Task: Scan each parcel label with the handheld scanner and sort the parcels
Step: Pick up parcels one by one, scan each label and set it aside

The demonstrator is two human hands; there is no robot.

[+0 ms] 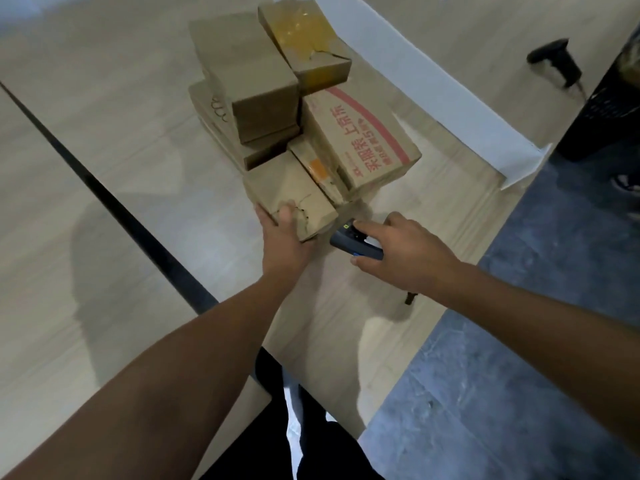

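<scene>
OK, step: pulling the front box (294, 188) off the pile for a scan, my read.
left hand (282, 233): clamped on the front box's torn near corner, thumb on top, fingers down the left side. Likely there to drag or turn it so a label faces out.
right hand (401, 252): wrapped round the scanner (349, 237), one finger lying along the top by the buttons. Ready to trigger, I guess.
scanner: low by the table (138, 174), contact unclear. Nose points at the front box's right end, just beside it. Small green light on top.
pile (249, 81): brown parcels stacked against each other mid-table. Front box sits at its near edge, touching neighbours, so it is the easiest to reach.
label: none visible on the front box. An orange sticker (318, 168) shows on the box next to it.
big box (360, 140): red print, on the pile's right side.
sorting: black basket (609, 109) off the table's right edge, maybe a bin for sorted parcels. Cannot tell.
second scanner (554, 60): lies well apart, past the white divider (433, 64).
progress: early, pile looks mostly undone.
</scene>
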